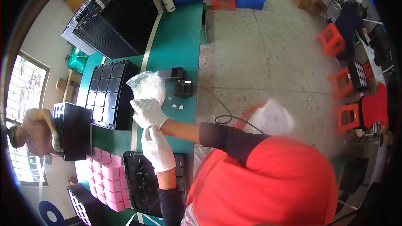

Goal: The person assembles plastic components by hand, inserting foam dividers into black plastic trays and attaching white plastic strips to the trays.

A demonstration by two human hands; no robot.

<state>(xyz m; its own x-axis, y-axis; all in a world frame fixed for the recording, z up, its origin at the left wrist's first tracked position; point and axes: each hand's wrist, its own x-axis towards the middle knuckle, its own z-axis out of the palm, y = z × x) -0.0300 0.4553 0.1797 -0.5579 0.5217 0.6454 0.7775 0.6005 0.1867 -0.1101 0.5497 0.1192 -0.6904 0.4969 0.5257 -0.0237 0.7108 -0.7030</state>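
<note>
A white-gloved right hand (148, 115) of mine is closed over the table, against the near end of a clear plastic bag (146, 86) with whitish contents. Its fingers are bunched at the bag, which bulges out beyond them. My left hand (158, 150), also in a white glove, reaches up from below. Its fingertips close on the right glove's cuff at the wrist. Small white pieces (175, 106) lie beside the bag. Just beyond sit a grey oblong device (171, 73) and a small black box-shaped device (183, 88).
Black compartment trays (109, 94) stand on the green table (173, 37), with a tall tray stack (121, 21) behind. Nearer are pink trays (109, 180) and another black tray (142, 180). Across the table a person (37, 129) handles a black box (75, 132). A cable (228, 115) hangs behind me.
</note>
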